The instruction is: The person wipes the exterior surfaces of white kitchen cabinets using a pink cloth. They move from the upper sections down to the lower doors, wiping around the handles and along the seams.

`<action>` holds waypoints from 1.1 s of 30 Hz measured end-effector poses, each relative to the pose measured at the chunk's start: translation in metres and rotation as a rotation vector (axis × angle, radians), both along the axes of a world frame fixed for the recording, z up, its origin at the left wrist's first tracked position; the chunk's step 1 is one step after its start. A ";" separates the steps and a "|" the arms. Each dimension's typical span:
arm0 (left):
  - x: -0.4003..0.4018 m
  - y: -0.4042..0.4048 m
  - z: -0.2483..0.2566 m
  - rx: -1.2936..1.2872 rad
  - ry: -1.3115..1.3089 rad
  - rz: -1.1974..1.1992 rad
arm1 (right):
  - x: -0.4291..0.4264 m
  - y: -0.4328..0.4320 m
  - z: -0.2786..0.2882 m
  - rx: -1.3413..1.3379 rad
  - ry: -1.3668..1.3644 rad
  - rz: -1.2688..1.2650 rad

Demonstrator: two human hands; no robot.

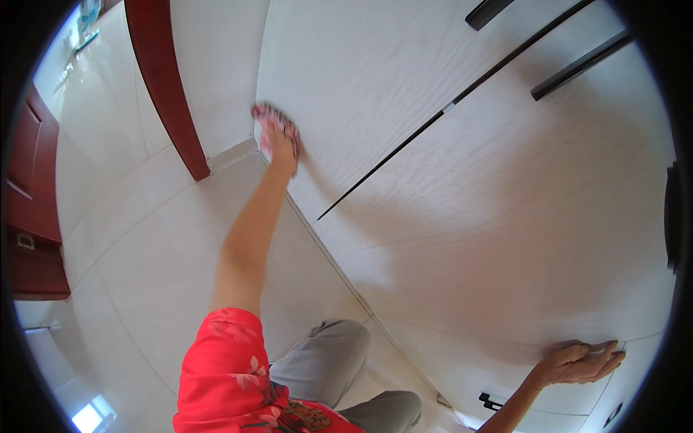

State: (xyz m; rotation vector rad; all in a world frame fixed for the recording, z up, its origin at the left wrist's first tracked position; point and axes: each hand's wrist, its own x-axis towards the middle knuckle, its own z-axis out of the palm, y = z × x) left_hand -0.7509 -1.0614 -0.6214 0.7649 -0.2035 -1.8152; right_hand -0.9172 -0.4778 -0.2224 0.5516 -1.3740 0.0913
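With my left hand (280,142) I hold a pink patterned cloth (276,120) against the lower corner of a pale wood-grain cabinet door (346,119), beside the white wall. The arm is stretched far out, and part of the cloth is hidden under the hand. At the lower right, my right hand (582,363) rests by the edge of a pale cabinet panel (487,292), its fingers extended and nothing seen in them. A dark gap runs between the two doors.
Black bar handles (582,65) project from the doors at the upper right. A dark red door frame (168,92) stands left of the wall, and a red door (32,168) at the far left. Pale floor tiles (162,260) lie below; a black latch (490,401) is near my right forearm.
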 end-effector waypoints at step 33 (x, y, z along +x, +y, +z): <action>-0.006 0.039 0.186 -1.023 -0.934 0.298 | -0.001 0.008 -0.004 0.071 0.016 -0.078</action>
